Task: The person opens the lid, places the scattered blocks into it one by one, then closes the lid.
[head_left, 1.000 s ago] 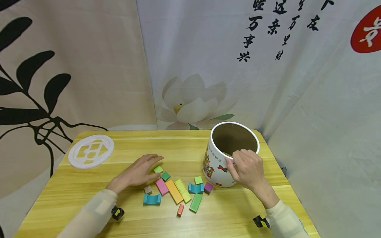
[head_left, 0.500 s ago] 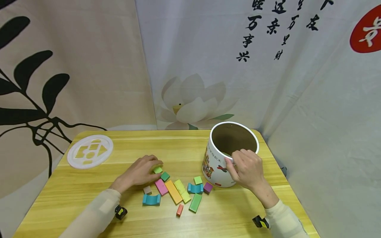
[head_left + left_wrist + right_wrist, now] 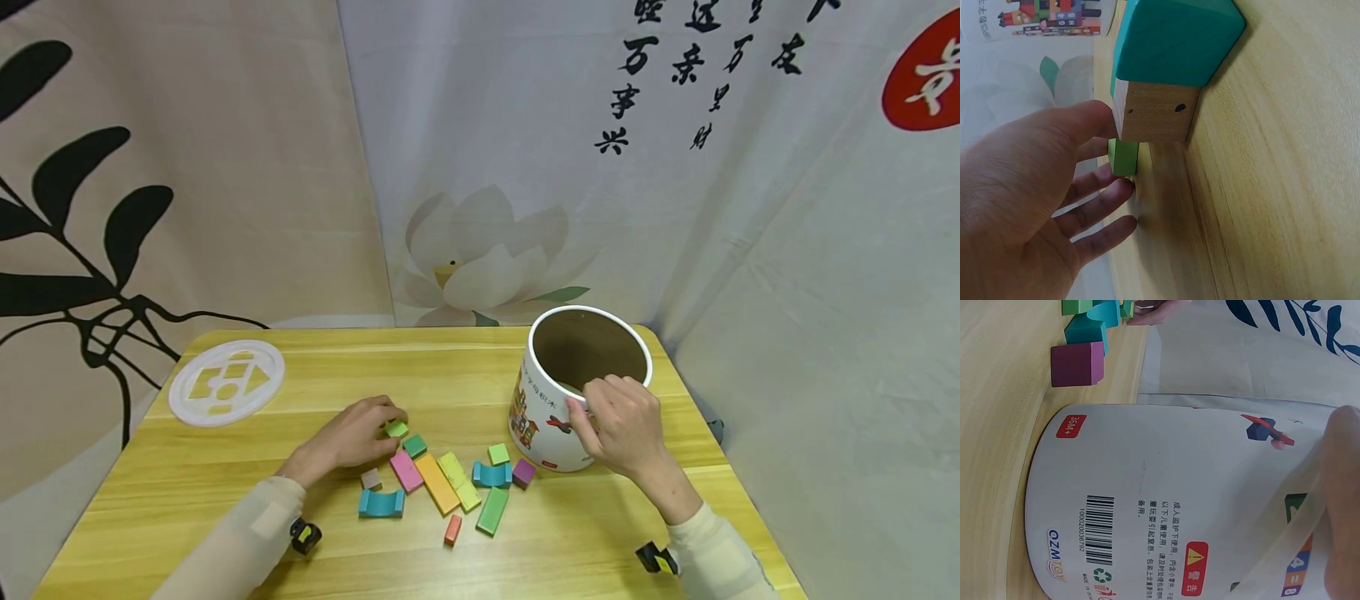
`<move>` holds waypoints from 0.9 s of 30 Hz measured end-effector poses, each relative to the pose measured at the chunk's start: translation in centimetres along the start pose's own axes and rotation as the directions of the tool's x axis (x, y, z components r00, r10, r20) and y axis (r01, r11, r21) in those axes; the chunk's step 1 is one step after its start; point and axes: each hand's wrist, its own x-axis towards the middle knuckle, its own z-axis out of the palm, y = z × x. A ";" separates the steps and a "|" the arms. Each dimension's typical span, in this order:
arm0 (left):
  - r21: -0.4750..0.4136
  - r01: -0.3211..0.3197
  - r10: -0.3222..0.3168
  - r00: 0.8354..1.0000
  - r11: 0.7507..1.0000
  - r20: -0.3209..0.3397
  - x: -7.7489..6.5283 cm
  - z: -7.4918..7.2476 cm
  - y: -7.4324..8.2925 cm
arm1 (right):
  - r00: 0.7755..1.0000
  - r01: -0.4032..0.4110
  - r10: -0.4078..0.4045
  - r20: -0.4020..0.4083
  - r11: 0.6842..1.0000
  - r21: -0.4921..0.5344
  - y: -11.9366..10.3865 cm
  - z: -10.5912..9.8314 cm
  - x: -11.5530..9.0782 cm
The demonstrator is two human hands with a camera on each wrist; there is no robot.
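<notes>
My left hand [image 3: 356, 437] is low at the left end of the blocks, its fingers curled around a light green block [image 3: 396, 428]. In the left wrist view that block [image 3: 1124, 157] shows between the thumb side and the fingertips, partly covered. A dark green block [image 3: 414, 445] lies beside the thumb. My right hand [image 3: 618, 421] grips the near rim of a white printed bucket [image 3: 551, 425], thumb outside and fingers hooked over the edge. The bucket stands upright; in the right wrist view its printed wall [image 3: 1129, 481] fills most of the picture.
Several loose blocks lie between the hands, among them a pink one [image 3: 407, 472], an orange one [image 3: 438, 483], a blue arch [image 3: 382, 503] and a purple cube [image 3: 524, 473]. A white lid with cut-out shapes [image 3: 183, 400] rests at the far left of the wooden table [image 3: 337, 358].
The left hand's fingers have drawn in around the light green block, and the forearm has shifted slightly right. The right hand and the bucket have kept their place.
</notes>
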 end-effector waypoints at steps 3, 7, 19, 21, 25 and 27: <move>-0.014 -0.009 0.009 1.000 1.000 -0.003 0.0 0.0 0.0 | 1.000 0.002 -0.002 -0.005 1.000 0.000 0.0 0.0 0.0; -0.016 -0.023 0.022 1.000 1.000 -0.021 0.0 0.0 -0.1 | 1.000 0.006 -0.006 -0.011 1.000 0.000 0.0 0.0 0.0; -0.026 0.016 -0.019 0.995 1.000 -0.100 0.8 -1.6 0.6 | 1.000 0.004 -0.004 -0.002 1.000 0.001 0.0 0.0 0.0; -0.036 0.015 -0.020 0.993 0.999 -0.120 1.1 -2.0 0.9 | 1.000 0.002 -0.002 0.001 1.000 0.001 0.0 0.0 0.0; -0.052 -0.008 -0.001 0.986 0.999 -0.167 2.0 -3.1 2.0 | 1.000 0.000 0.000 0.001 1.000 0.003 0.0 0.0 -0.1; -0.052 -0.031 0.021 0.981 0.998 -0.191 2.5 -3.6 2.7 | 1.000 0.000 0.000 0.000 1.000 0.004 0.0 0.0 -0.1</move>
